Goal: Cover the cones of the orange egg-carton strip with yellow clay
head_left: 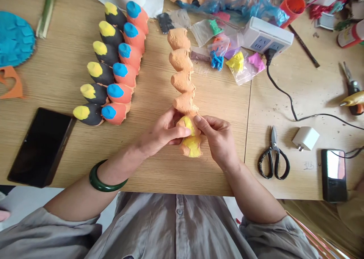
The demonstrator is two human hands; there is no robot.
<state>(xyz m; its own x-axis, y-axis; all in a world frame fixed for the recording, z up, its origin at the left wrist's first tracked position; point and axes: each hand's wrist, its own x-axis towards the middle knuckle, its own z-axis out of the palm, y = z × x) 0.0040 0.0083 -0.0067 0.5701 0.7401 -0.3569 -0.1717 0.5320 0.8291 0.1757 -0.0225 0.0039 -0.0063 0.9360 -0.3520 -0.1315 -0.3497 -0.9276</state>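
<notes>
An orange egg-carton strip point(182, 80) with several cups runs away from me at the middle of the table. Yellow clay point(194, 146) covers parts of its two nearest cups. My left hand point(166, 130) holds the strip from the left, thumb on the yellow clay of the second-nearest cup and fingers partly hidden behind it. On the right side, my right hand point(217, 137) pinches the edge of that same cup between thumb and fingers. To the left stand carton rows coated black with yellow tips point(98, 70) and red with blue tips point(129, 54).
A black phone point(40, 147) lies at the left. Clay packets point(236, 62), a white power strip point(267, 37) and its black cable are at the back right. Black-handled scissors point(273, 156), a white charger point(306, 138) and a black device point(334, 175) lie on the right.
</notes>
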